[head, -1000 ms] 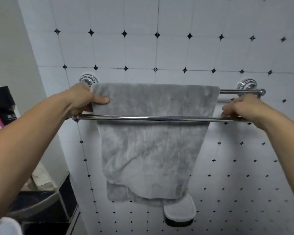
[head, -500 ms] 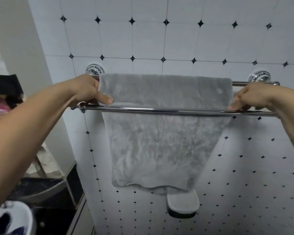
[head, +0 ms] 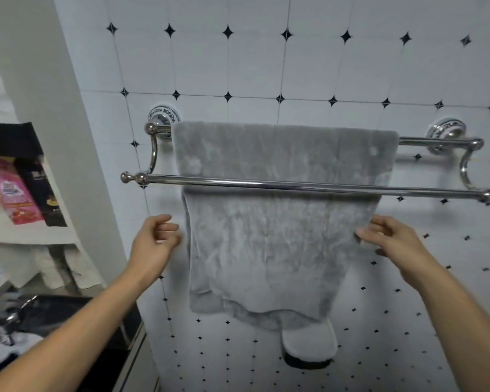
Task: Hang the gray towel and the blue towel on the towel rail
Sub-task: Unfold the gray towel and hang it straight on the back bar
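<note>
The gray towel (head: 272, 244) is draped over the back bar of the chrome double towel rail (head: 294, 185) and hangs down behind the front bar. My left hand (head: 156, 240) is just left of the towel's left edge, below the front bar. Its fingers are loosely curled and hold nothing, with a small gap to the cloth. My right hand (head: 388, 239) is at the towel's right edge, with thumb and forefinger pinching the cloth there. I cannot make out a blue towel.
The tiled wall has a white dish-like fitting (head: 309, 349) just below the towel's hem. A shelf at the left holds a pink box (head: 12, 193) and a black box (head: 44, 193). A dark counter (head: 68, 312) with clutter lies at lower left.
Both hands have dropped from the towel's top corners at the rail to its sides below the front bar. The left hand has let go of the cloth. The view has moved closer.
</note>
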Demonstrator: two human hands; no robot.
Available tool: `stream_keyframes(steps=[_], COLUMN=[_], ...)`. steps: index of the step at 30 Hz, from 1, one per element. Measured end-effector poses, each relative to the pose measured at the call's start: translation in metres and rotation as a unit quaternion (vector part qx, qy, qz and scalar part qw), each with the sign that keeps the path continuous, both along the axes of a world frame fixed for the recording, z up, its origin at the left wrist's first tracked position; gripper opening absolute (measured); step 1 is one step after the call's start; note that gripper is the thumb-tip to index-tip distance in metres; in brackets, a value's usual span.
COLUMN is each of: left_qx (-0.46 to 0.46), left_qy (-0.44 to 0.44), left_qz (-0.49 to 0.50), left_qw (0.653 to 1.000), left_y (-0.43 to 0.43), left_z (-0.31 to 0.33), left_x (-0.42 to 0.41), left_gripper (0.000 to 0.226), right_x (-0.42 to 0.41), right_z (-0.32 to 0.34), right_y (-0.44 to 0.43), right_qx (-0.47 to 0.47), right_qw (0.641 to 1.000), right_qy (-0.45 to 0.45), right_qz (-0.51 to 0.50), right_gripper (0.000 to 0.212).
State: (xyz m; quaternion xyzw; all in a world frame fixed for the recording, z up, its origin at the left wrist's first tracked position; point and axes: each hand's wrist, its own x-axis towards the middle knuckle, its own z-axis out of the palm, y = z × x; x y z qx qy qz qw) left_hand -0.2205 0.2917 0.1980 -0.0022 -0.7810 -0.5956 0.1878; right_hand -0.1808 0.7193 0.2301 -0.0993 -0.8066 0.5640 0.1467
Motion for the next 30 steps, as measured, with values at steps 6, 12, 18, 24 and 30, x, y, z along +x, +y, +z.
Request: stream_keyframes(steps=[6,12,18,24,30], left_qx=[0.091,0.166,0.129,0.092,0.064], left_qy=[0.03,0.067,0.016,-0.019,-0.056], left_qz=[-0.057,-0.038,-0.025,-0.023,0.039], left_qw=[0.994,0.983,0.991,0.995,0.996], left_y=[0.026,0.029,0.033,0.046,0.049], left_z=[0.031,-0.001,-0.069,-0.132,-0.135], left_x=[-0.045,-0.031,-0.01,0.005,-0.013], left_gripper=[0.05,0.043,0.041,0.033,0.015], right_x=[-0.034,-0.02,-0.003,0.009,0.016], right_z=[0.003,-0.049,-0.128,-0.176,-0.196], right_y=[-0.01,-0.01,-0.026,-0.039,-0.043], right_qx=[-0.109,-0.127,-0.103,-0.18,-0.318], right_qw=[0.99,0.99,0.98,0.957,0.922], right_qy=[0.085,-0.006,-0.156,-0.224,-0.217], right_qz=[0.005,0.054,0.072,0.022,-0.027], right_gripper=[0.014,0.042,0.042,0.044,0.031])
